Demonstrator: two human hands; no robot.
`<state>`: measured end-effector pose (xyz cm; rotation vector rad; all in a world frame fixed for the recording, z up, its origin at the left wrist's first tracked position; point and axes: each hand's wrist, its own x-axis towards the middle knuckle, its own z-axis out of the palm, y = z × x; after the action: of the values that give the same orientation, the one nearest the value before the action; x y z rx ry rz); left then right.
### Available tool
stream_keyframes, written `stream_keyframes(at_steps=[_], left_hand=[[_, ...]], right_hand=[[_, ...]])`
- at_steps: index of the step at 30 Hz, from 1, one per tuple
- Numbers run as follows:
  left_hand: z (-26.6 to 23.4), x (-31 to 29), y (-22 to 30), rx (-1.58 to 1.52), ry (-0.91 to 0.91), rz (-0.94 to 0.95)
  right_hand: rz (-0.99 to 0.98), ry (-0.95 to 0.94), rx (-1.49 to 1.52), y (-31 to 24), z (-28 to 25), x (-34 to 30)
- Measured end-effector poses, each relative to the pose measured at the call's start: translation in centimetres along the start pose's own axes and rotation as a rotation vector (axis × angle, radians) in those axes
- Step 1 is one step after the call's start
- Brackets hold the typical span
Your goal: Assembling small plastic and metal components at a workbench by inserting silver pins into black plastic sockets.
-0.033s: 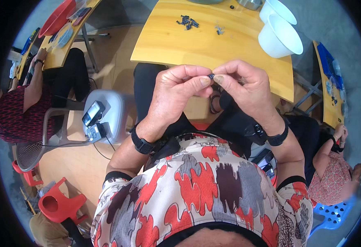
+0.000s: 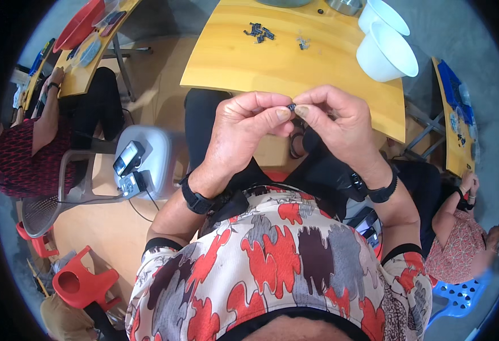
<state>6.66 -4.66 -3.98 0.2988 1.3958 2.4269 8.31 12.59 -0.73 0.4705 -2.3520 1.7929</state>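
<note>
Both my hands meet just off the table's near edge, over my lap. My left hand (image 2: 241, 128) is closed, pinching a small black part (image 2: 292, 107) between thumb and fingertips. From the other side my right hand (image 2: 340, 122) grips the same part in a thumb-and-finger pinch. Most of it is hidden by the fingertips, so its exact kind does not show. Beyond the hands, a loose pile of small black plastic pieces (image 2: 259, 32) lies on the yellow table (image 2: 226, 65). To its right is a little heap of tiny clear or silvery pieces (image 2: 303, 43).
Two white plastic tubs (image 2: 387, 51) stand at the table's right, by a metal bowl (image 2: 345, 4). A grey stool (image 2: 161, 148) on my left carries small devices with cables. Red stools (image 2: 81, 278) stand lower left. Other people sit at tables on both sides.
</note>
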Motion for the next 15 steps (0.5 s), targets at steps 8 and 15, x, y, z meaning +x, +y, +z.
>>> stream_keyframes(at_steps=[8,15], left_hand=[[-1.3,0.9,-1.2,-0.083,-0.003,-0.052],[-3.4,1.0,-2.2,-0.103,0.049,-0.106]], right_hand=[[-0.006,-0.001,0.006,1.4,0.5,0.9],[0.155,0.016,-0.418,8.3,-3.5,6.2]])
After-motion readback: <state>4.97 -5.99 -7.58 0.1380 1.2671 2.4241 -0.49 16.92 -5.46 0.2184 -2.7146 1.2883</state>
